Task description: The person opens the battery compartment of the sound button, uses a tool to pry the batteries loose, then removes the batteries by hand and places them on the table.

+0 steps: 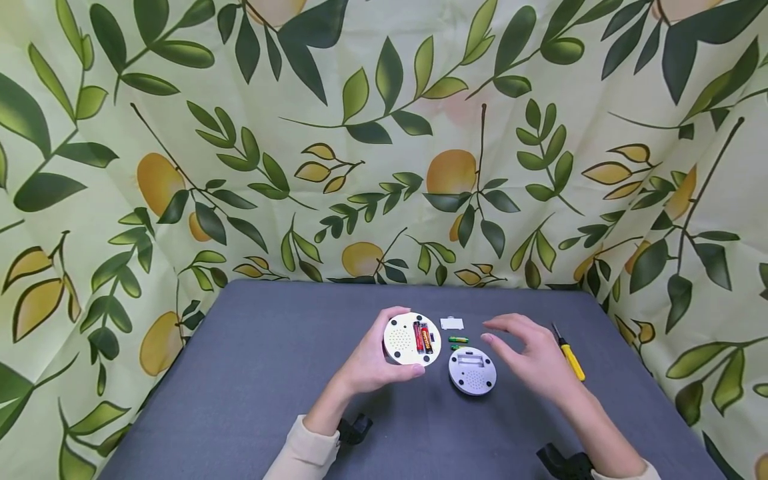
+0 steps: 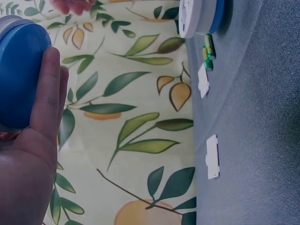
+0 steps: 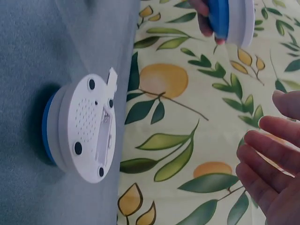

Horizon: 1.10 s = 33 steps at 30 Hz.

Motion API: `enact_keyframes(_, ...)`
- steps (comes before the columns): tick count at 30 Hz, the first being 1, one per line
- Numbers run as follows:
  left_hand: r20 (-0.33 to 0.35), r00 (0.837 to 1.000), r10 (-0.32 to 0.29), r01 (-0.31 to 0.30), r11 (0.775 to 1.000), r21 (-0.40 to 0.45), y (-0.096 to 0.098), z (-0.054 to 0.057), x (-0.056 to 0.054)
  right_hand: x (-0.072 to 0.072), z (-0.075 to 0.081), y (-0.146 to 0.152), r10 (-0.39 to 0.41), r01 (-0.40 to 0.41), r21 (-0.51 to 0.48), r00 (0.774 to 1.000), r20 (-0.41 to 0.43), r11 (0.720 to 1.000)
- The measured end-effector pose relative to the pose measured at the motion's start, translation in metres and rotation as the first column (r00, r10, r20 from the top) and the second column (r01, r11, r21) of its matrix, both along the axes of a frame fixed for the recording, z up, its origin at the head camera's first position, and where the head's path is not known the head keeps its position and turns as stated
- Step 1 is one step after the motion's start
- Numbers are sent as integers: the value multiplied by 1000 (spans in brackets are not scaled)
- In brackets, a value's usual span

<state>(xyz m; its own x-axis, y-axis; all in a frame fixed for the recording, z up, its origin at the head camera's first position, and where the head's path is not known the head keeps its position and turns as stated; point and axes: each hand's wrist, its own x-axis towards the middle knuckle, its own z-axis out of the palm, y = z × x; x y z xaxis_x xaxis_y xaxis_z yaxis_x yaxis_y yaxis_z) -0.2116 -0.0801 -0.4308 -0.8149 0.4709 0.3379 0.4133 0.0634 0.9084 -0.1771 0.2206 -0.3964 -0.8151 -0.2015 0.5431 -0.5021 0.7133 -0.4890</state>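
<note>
My left hand [image 1: 375, 357] grips a round white-and-blue device [image 1: 397, 350] by its edges, raised over the table. Its underside faces me, with two red-and-black batteries [image 1: 423, 338] in the compartment. In the left wrist view the fingers lie along its blue side [image 2: 23, 77]. A second such device [image 1: 477, 381] lies underside up on the table, its battery compartment [image 3: 104, 136] bare. To the right of it, my right hand [image 1: 537, 357] hovers with fingers spread and nothing in them. Green batteries [image 1: 459, 340] lie behind the second device, near a white battery cover [image 1: 452, 323].
A yellow-handled screwdriver [image 1: 571, 360] lies right of my right hand. Another white cover [image 2: 213, 157] shows on the table in the left wrist view. Patterned cloth [image 1: 384, 167] hangs behind and beside the grey table [image 1: 270, 347].
</note>
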Motion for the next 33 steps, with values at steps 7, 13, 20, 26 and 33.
enact_keyframes(7,5,1000,-3,3,1000,4,0,0,0,3,2,-11,74,-73,31,997,-25,997)
enact_keyframes(13,12,1000,4,-4,1000,0,0,-1,0,4,5,-20,150,-146,65,987,-63,987)
enact_keyframes(20,21,1000,7,-7,1000,-10,0,0,2,2,9,-30,268,-262,68,958,-101,963)
enact_keyframes(26,29,1000,-8,8,1000,-1,0,0,2,1,11,-39,314,-305,94,943,-113,948)
enact_keyframes(33,38,999,-30,30,1000,9,0,1,3,-2,9,-48,336,-328,108,940,-66,939)
